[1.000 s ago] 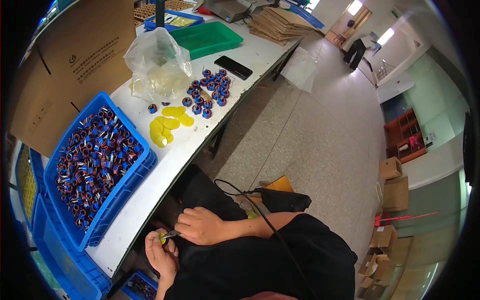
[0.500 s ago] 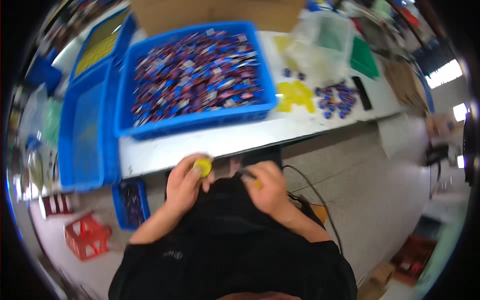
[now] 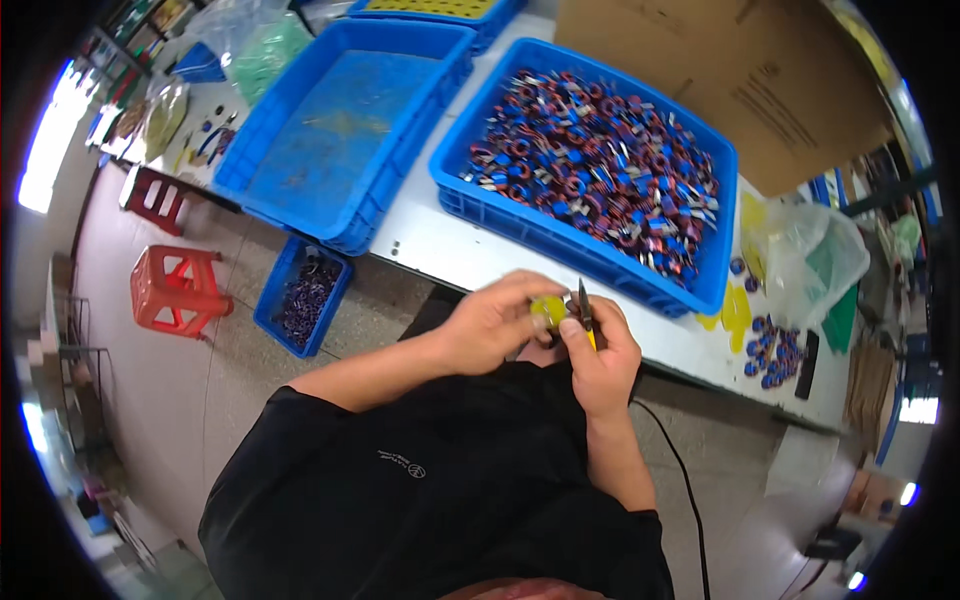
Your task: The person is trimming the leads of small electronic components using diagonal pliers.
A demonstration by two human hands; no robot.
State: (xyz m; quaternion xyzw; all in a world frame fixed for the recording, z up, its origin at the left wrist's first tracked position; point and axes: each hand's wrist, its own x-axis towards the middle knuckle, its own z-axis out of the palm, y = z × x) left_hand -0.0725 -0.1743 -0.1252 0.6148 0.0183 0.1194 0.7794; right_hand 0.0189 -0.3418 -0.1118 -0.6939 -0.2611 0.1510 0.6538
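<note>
In front of my body, near the table's front edge, my left hand [image 3: 497, 322] pinches a small round yellow piece [image 3: 547, 311] between thumb and fingers. My right hand [image 3: 607, 357] meets it from the other side, closed round a slim tool with a dark pointed tip [image 3: 584, 293] and a yellow handle. What kind of tool it is cannot be made out. A small dark thing shows between the yellow piece and my right fingertips, too blurred to name. Beyond my hands, a large blue bin [image 3: 583, 248] holds a heap of wire-wound ring coils, reddish and blue.
A shallow blue tray [image 3: 345, 130] stands left of the bin. Yellow pieces [image 3: 737, 312] and several loose coils [image 3: 772, 352] lie to the right, beside a clear plastic bag [image 3: 815, 245]. Below left are a small blue crate [image 3: 333, 318] and a red stool [image 3: 180, 290]. A cable [image 3: 680, 455] hangs at right.
My hands were apart and have come together, bringing the tool tip to the yellow piece. The view has turned left, so the bin and table now appear further right.
</note>
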